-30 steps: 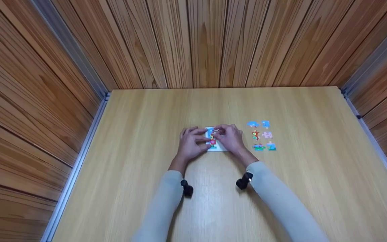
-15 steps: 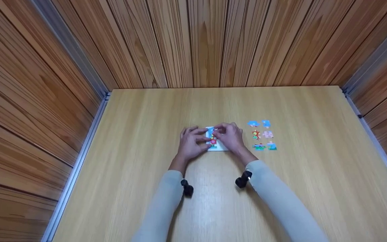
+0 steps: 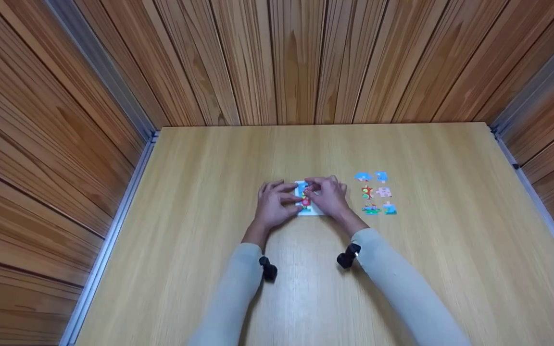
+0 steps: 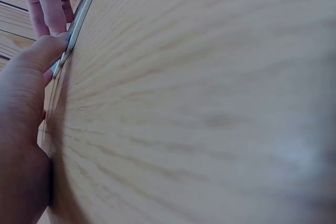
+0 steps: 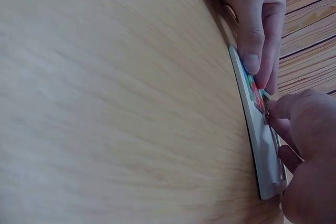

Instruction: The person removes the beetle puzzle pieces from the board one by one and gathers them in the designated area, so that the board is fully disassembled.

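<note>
In the head view, a small white-framed jigsaw puzzle board (image 3: pixel 311 212) lies on the table between my hands, with colourful pieces laid along its left side. My left hand (image 3: pixel 271 205) rests at the board's left edge, thumb and fingertips touching the laid pieces (image 5: pixel 253 88). Over the upper middle of the board, my right hand (image 3: pixel 331 198) pinches a puzzle piece (image 5: pixel 265 109) between thumb and fingers. That piece meets the edge of the laid pieces and is mostly hidden by the fingertips. The bare right part of the tray (image 5: pixel 266 156) shows in the right wrist view.
Several loose puzzle pieces (image 3: pixel 384 192) lie in two columns on the wooden table (image 3: pixel 209 192), right of the board. Wood-plank walls (image 3: pixel 296 62) with grey metal rails (image 3: pixel 113 250) enclose the table at the back and sides.
Both hands stay at the board in almost the same place. The right fingers shift very slightly over the pinched piece. The loose pieces have not been moved by a hand.
</note>
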`<state>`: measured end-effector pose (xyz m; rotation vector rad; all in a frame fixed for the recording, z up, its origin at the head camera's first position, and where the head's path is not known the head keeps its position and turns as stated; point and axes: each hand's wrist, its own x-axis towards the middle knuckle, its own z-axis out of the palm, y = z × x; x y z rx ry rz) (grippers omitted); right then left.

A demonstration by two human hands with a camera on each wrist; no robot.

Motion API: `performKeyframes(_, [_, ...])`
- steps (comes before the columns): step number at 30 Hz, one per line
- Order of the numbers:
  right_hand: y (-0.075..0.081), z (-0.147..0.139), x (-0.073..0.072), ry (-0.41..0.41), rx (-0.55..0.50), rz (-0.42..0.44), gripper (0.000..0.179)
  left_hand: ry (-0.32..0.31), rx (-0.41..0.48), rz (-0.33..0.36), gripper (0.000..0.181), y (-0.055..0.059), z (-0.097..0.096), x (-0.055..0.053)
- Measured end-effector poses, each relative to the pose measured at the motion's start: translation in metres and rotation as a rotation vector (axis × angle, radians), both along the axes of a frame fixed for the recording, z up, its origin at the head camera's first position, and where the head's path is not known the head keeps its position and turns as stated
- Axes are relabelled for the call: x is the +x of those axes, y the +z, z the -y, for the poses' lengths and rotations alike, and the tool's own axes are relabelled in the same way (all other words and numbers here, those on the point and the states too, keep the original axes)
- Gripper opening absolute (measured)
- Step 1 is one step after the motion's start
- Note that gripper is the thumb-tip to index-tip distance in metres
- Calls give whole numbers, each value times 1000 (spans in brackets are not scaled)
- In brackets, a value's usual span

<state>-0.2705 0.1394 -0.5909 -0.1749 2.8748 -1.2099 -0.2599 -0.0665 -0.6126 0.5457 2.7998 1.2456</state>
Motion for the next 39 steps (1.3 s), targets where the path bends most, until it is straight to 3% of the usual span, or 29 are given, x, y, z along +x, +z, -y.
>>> performKeyframes(20, [5,-7,-1,5,-72,8,38,7,0,48,24,-1,-2,1])
performKeyframes(33, [11,-25,-8,1,-121,-47,38,10,-1,18,26,0,0,2])
performKeyframes(39, [15,-37,-12,-1,-107,-14,40,12,-2,29,27,0,0,2])
